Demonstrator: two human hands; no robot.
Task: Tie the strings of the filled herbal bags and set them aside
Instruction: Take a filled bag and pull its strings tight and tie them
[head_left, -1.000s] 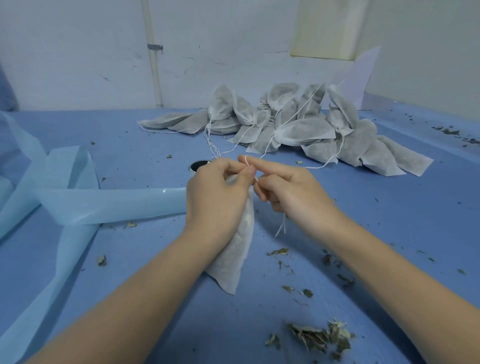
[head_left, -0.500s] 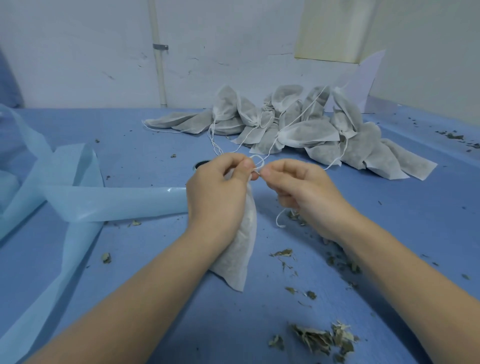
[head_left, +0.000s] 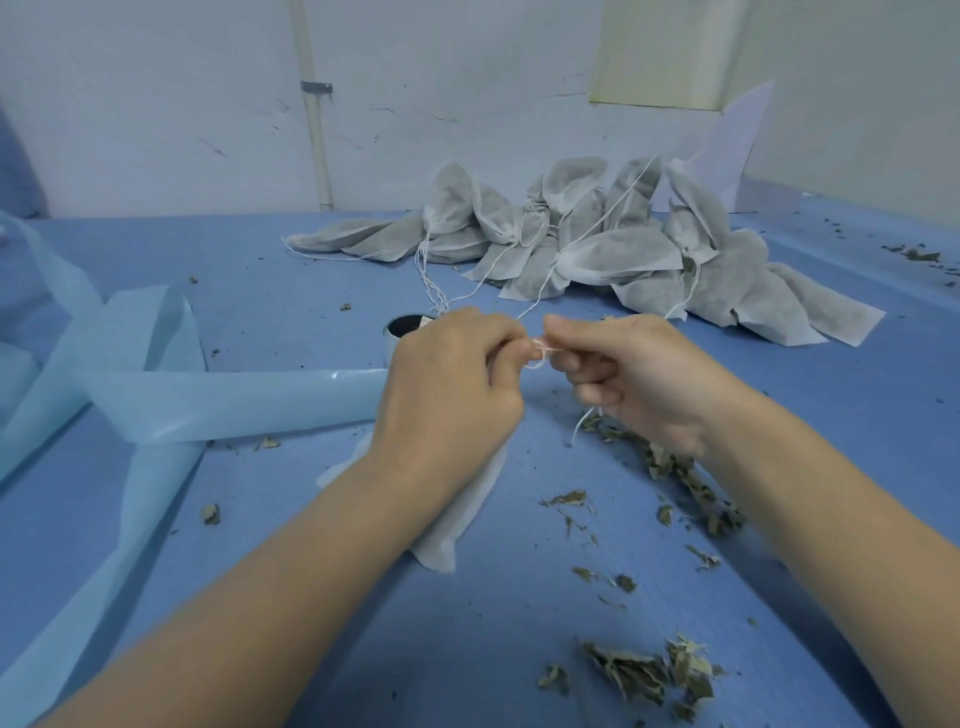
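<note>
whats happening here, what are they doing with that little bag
A person is tying off a filled white bag that lies on the blue table. The left hand grips the bag's neck while the right hand pinches the string, which forms a small loop between the two hands. A pile of bags sits at the back of the table, and loose dried leaves are scattered nearby.

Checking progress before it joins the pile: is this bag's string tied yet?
Not yet: both hands, left hand and right hand, pinch the string, still a loose loop.
</note>
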